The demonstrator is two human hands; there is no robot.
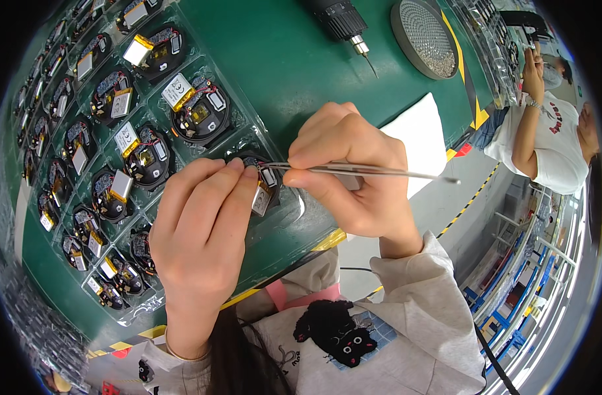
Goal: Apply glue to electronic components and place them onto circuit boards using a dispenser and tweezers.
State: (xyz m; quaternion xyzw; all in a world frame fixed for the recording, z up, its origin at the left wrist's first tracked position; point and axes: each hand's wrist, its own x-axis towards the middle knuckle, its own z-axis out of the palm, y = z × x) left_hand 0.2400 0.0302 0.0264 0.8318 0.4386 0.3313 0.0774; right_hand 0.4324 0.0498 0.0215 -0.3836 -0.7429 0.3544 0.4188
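My right hand (357,168) pinches a pair of metal tweezers (413,174), held nearly level with the tips pointing left. The tips reach a round black electronic device (269,176) in the near right corner compartment of a clear plastic tray (253,128). My left hand (205,227) has its fingers closed together on that device's left edge and hides much of it. A silver battery pack (261,199) shows beside its circuit parts. Whether the tips grip a wire or only touch the device, I cannot make out.
Several similar round devices (199,115) with silver batteries fill the tray. An electric screwdriver (343,26) and a round dish of small screws (424,39) lie at the far side. A white sheet (419,135) sits by my right hand. Another person (544,131) works at right.
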